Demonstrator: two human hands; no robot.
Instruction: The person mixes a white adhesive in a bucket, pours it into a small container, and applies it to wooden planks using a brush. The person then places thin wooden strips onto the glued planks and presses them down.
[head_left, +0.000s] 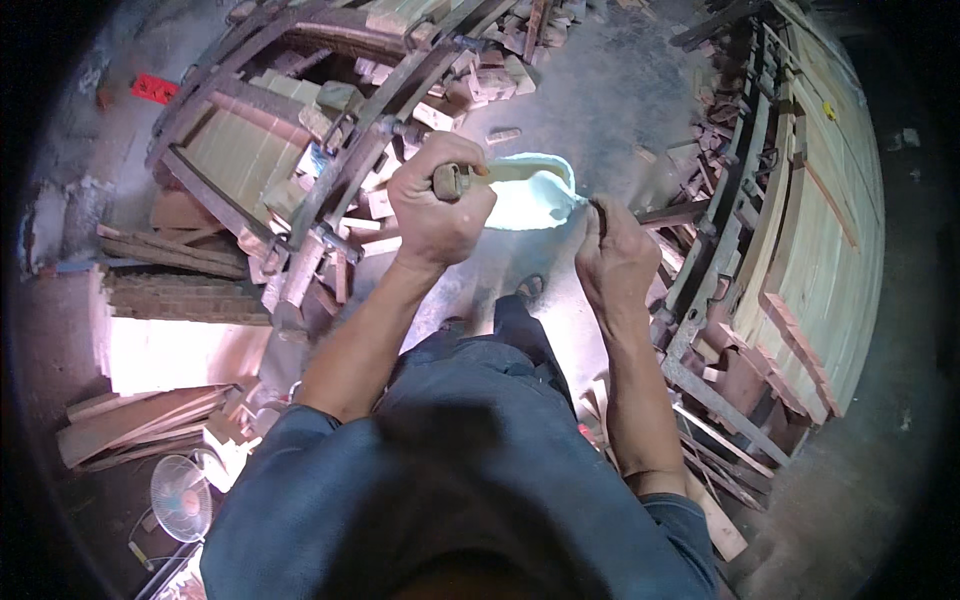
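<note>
Our left hand (440,218) is a fist, wrapped around a stubby brown handle (450,182) whose blunt end points up toward us; its other end is hidden, so we cannot tell what tool it is. Our right hand (618,255), fingers curled, pinches the near-right corner of a pale, open-topped container (515,222). That container lies between our hands, in front of our body, partly behind the left fist; it looks part-filled with something white, perhaps liquid.

The main danger, as we judge it, is a spill: with only a corner visibly pinched, a heavy load could twist the container and tip it toward our shoe (531,287). A hard push on the handle, if it reaches inside, could have the same effect. Just beyond our right hand juts a dark metal bar (675,214); a swing outward could knock our knuckles. Ahead, loose wood blocks (490,84) beside the clamping frame could trip us if we stepped there.
</note>
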